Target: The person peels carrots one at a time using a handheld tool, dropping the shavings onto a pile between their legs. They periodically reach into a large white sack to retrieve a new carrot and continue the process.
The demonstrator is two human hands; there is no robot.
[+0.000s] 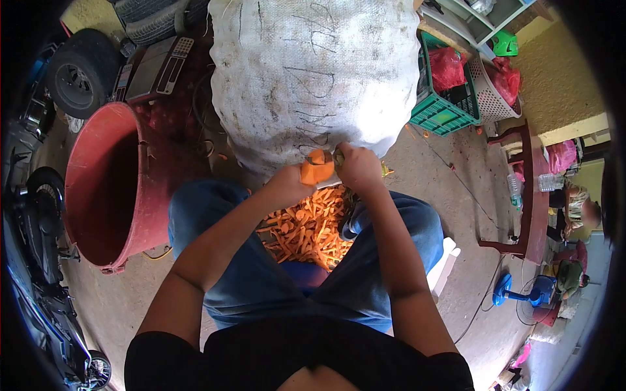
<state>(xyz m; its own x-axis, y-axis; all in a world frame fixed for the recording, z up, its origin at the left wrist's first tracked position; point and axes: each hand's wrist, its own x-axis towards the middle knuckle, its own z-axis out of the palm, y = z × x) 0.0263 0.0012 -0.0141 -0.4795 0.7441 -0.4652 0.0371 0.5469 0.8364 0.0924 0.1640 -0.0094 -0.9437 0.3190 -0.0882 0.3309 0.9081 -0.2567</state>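
Note:
My left hand is closed around an orange piece of carrot, in front of the lower edge of a large white woven sack. Just to its right, my right hand has its fingers curled round something I cannot make out, close to the carrot's cut end. Below both hands, between my knees, lies a heap of orange carrot pieces.
A large red bin stands at my left, beside a motorcycle and tyres. Right are a green crate, a white basket, a red-brown bench and a blue fan. Other people sit at the far right.

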